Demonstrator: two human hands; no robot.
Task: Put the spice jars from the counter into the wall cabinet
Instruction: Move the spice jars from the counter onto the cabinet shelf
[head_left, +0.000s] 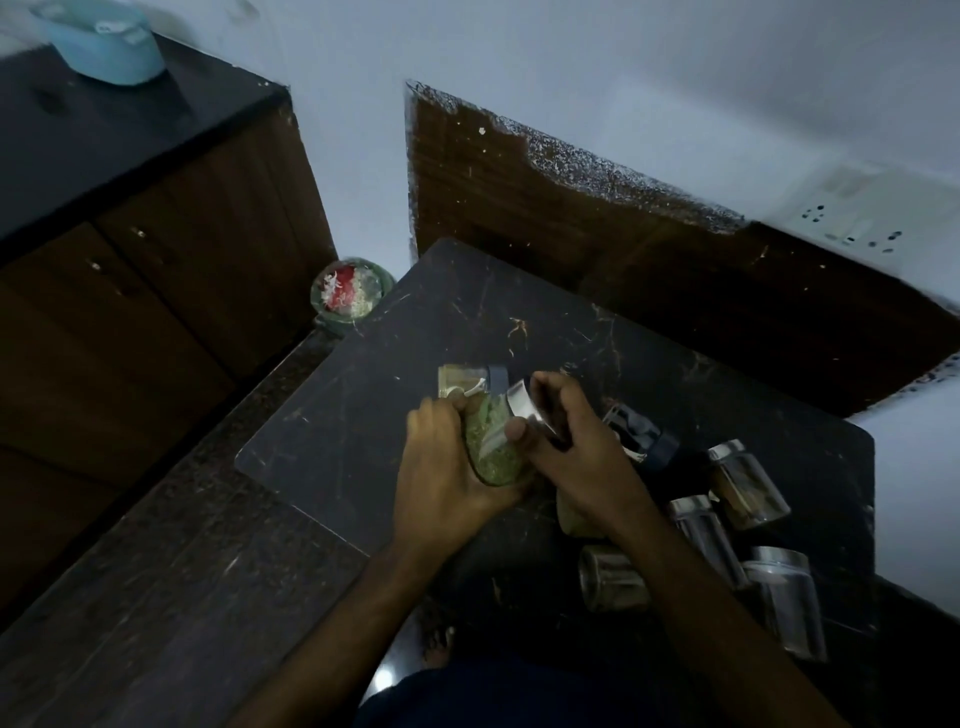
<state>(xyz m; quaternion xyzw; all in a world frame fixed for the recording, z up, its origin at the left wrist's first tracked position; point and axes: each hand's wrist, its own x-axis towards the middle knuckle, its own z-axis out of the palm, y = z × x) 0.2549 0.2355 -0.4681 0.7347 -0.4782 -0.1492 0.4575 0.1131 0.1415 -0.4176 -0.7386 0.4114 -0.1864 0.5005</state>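
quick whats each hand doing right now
Left hand: grips the jar of green leaves from below.
Right hand: fingers curled round that jar's silver lid.

Dim overall, with a cool bluish cast. Brightest on the pale wall (675, 78) along the upper frame; no light source visible. Dark counter (363, 405) at centre nearly black, detail lost in shadow toward lower left and lower right. Small glints on jar lids (522, 402) at centre and lower right. Motion blur at upper left and right edge. Strong wide-angle bending of straight lines toward frame edges.
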